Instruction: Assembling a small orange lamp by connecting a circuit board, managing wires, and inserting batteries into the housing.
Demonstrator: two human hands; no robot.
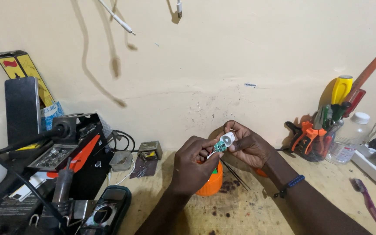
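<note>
My two hands meet above the wooden bench (pixel 257 204) at the middle of the view. My left hand (pixel 192 163) pinches a small green circuit board (pixel 219 146) between thumb and fingers. My right hand (pixel 249 146) holds a small white plastic shell (pixel 228 139) that touches the board. A thin white wire hangs from the board toward my left palm. An orange round container (pixel 210 185) sits on the bench just under my left hand, partly hidden by it. My right wrist wears a dark blue band (pixel 293 182).
A black soldering station with a red panel (pixel 77 150) and a dark phone (pixel 21 109) stand at the left. A multimeter (pixel 107 211) lies at the front left. A jar of pliers and screwdrivers (pixel 327 130), a clear bottle (pixel 349 137) and a purple toothbrush (pixel 370 204) occupy the right.
</note>
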